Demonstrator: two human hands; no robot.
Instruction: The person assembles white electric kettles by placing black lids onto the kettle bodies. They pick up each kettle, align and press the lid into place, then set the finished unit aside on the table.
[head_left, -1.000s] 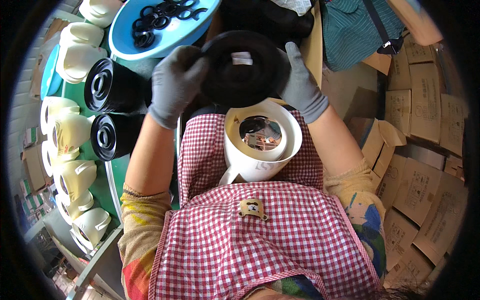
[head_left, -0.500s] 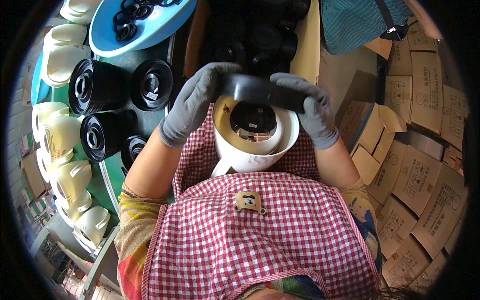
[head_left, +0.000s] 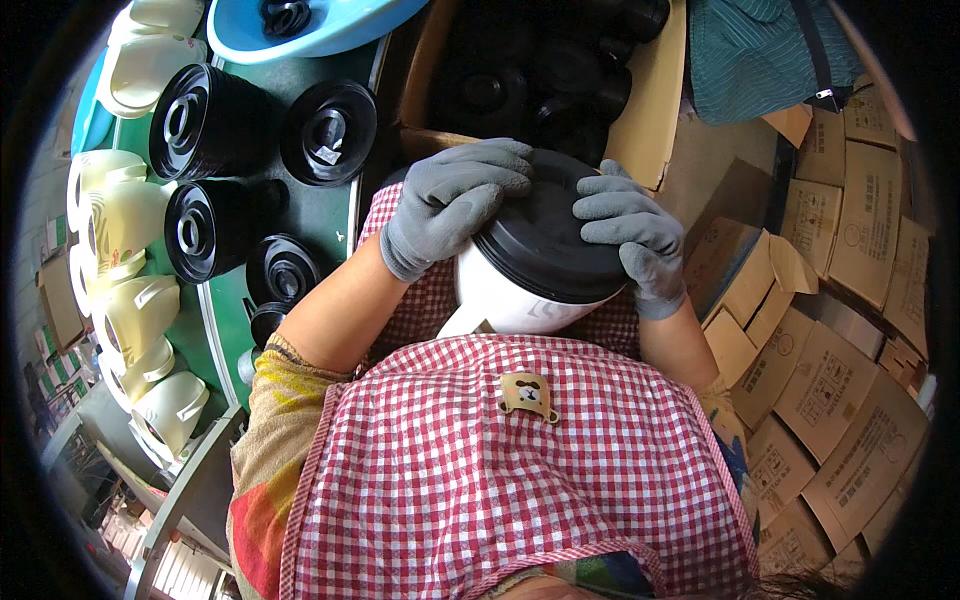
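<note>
A black round plastic cover (head_left: 560, 245) sits over the wide mouth of a white plastic pot body (head_left: 515, 300) in my lap, hiding its inside. My left hand (head_left: 450, 205), in a grey glove, presses on the cover's left rim with its fingers curled. On the right rim lies my right hand (head_left: 635, 235), gloved alike, its fingers bent over the top. The pot's handle (head_left: 468, 318) points toward my left, against a red-and-white checked apron (head_left: 440, 430).
On the green table (head_left: 235, 315) at my left stand stacked black round parts (head_left: 205, 125), cream pot bodies (head_left: 135, 310) and a blue basin (head_left: 330, 48). Ahead is a cardboard box (head_left: 645, 120) of black parts. Flattened cartons (head_left: 855, 370) cover the right side; teal cloth (head_left: 755, 60) hangs far right.
The black cover, held tilted above the white pot body before, has come down onto its mouth. Both hands have moved onto its rim. The view has shifted slightly.
</note>
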